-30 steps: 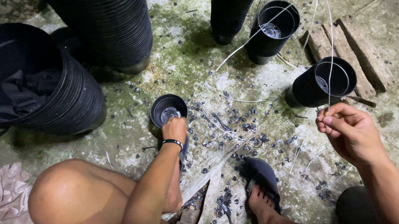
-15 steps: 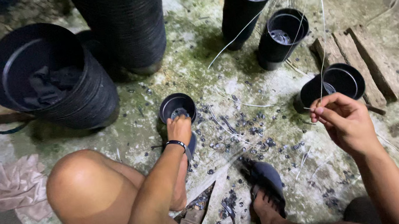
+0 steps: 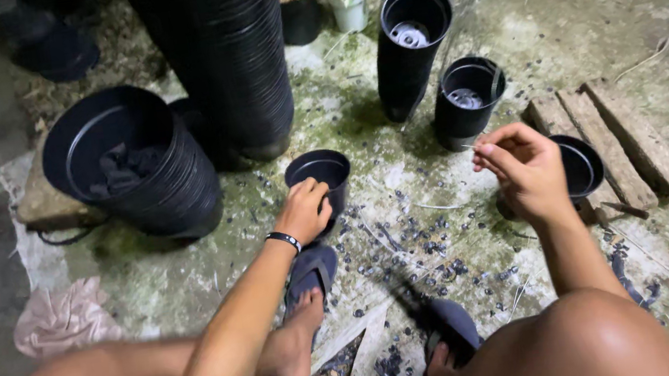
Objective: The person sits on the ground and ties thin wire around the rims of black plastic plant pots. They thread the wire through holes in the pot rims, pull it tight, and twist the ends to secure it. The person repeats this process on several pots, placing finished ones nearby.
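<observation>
The left hand is clamped on the near rim of a small black plastic pot standing upright on the stained concrete floor. The right hand, well apart, pinches a thin pale wire between closed fingertips. Just beyond it stands a short stack of black pots; weathered wooden slats lie beside. Between the hands, floor strewn with small dark plastic bits stays open.
</observation>
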